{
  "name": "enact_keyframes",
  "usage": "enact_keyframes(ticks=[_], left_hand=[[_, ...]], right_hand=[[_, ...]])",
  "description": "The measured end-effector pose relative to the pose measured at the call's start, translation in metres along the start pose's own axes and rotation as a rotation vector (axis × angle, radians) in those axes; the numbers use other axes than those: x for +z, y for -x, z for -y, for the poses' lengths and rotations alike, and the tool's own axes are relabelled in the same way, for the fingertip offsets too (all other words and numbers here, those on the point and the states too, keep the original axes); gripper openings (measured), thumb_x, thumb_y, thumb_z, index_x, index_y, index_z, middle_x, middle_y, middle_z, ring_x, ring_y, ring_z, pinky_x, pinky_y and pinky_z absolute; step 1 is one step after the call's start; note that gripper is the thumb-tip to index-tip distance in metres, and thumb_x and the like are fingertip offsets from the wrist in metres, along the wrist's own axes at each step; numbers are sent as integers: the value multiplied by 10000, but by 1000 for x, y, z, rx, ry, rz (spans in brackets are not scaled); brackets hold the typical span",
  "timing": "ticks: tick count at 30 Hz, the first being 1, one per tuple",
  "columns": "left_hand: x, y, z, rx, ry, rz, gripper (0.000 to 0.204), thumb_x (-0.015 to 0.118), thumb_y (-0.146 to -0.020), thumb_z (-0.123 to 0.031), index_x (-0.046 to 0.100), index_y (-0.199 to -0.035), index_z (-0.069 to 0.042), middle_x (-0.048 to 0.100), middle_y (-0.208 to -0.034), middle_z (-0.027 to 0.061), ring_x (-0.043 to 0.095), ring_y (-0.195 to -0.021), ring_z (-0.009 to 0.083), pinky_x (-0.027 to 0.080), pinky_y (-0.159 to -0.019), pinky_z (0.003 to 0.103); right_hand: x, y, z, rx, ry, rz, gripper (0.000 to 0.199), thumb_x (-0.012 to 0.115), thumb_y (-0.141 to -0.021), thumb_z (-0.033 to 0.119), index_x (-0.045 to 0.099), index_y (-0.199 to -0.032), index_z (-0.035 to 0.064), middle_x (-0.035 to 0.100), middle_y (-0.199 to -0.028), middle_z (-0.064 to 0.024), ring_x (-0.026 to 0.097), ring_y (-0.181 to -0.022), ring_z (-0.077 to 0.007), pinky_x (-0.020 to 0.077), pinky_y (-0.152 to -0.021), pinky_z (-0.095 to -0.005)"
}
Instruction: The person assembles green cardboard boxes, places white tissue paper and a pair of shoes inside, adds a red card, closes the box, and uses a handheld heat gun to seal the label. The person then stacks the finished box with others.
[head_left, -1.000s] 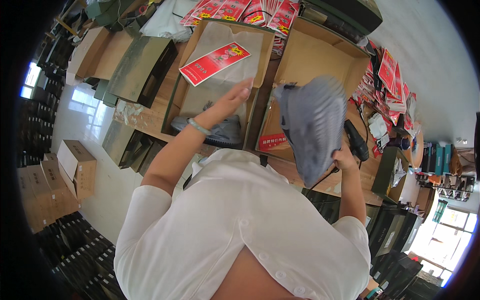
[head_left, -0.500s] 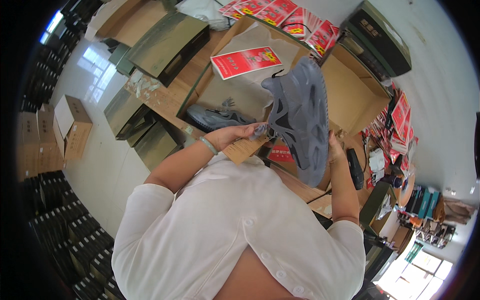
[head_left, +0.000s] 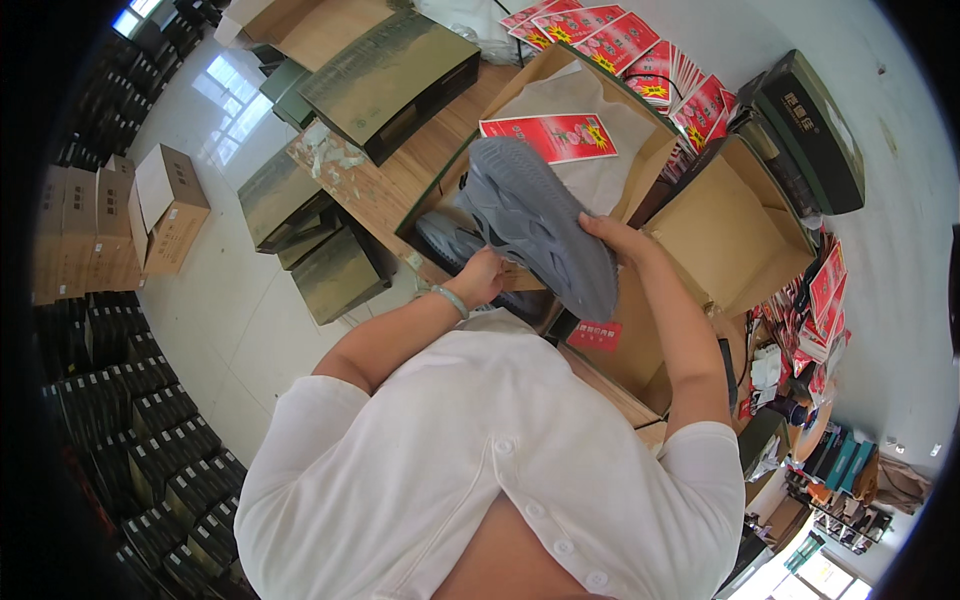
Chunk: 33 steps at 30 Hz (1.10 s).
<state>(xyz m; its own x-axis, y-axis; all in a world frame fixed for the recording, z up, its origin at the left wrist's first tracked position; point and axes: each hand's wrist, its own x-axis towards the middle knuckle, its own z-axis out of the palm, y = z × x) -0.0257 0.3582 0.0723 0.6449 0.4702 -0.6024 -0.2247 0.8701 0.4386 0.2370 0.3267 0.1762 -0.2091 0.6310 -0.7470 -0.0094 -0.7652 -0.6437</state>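
A grey sneaker [head_left: 545, 225] is held up before me over an open shoebox [head_left: 648, 172], its ridged sole turned up and to the right. My right hand [head_left: 612, 238] grips the sneaker by its sole edge. Against the upper's left side, my left hand [head_left: 478, 278] is closed; what its fingers pinch is hidden. Part of a tan paper tag [head_left: 520, 279] shows beside that hand, beneath the sneaker. A second grey sneaker [head_left: 447, 240] lies in the box, partly covered. White wrapping paper and a red printed card [head_left: 590, 136] lie in the box too.
An empty box part [head_left: 715, 220] stands on the right, and a small red card [head_left: 596, 334] lies nearer me. Red printed cards [head_left: 620, 42] are heaped behind. Closed shoeboxes [head_left: 390, 80] sit at the left, with cartons [head_left: 172, 215] on the floor and a dark box [head_left: 812, 125] at far right.
The sneaker has tipped left and lower, showing more of its sole. My right hand has moved up and left along it. The tan tag is now mostly hidden.
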Motion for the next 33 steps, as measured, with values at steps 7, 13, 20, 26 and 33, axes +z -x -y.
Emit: enact_keyframes(ticks=[7,13,20,26,33], left_hand=[[25,15,-10,-94,320,-125,405,263,-1048,-239,406,-1389,-75,453,-1443,95,472,-1282,310,364,-1100,483],[-51,-49,37,4,595,500,295,298,-1028,-192,497,-1230,-113,544,-1281,80,507,-1205,283,365,-1087,454],[-10,-19,25,-27,375,1,125,443,-977,-82,495,-1084,-121,571,-1141,97,536,-1152,269,402,-1050,463],[5,-9,19,7,216,-89,239,459,-977,-44,382,-1198,-94,537,-1214,124,517,-1221,324,437,-1040,512],[1,-18,28,202,10,-95,234,491,-959,-34,401,-1175,-34,554,-1161,137,625,-1043,292,542,-930,446]], right_hand=[[13,-55,30,45,365,81,923,657,-826,598,291,-1478,57,454,-1415,-146,446,-1292,-268,410,-1026,-405],[19,-70,21,-302,529,14,1185,773,-707,565,87,-1538,74,253,-1520,-217,241,-1419,-359,269,-1131,-438],[38,-78,8,-446,788,-263,1353,869,-512,521,81,-1534,114,267,-1495,-250,330,-1349,-440,312,-1103,-497],[87,-59,10,-495,1023,-643,1217,886,-518,419,204,-1476,108,430,-1353,-214,473,-1220,-410,388,-1032,-488],[83,-60,-2,-579,1134,-779,1032,868,-568,352,320,-1389,48,506,-1247,-188,551,-1108,-362,422,-945,-483]])
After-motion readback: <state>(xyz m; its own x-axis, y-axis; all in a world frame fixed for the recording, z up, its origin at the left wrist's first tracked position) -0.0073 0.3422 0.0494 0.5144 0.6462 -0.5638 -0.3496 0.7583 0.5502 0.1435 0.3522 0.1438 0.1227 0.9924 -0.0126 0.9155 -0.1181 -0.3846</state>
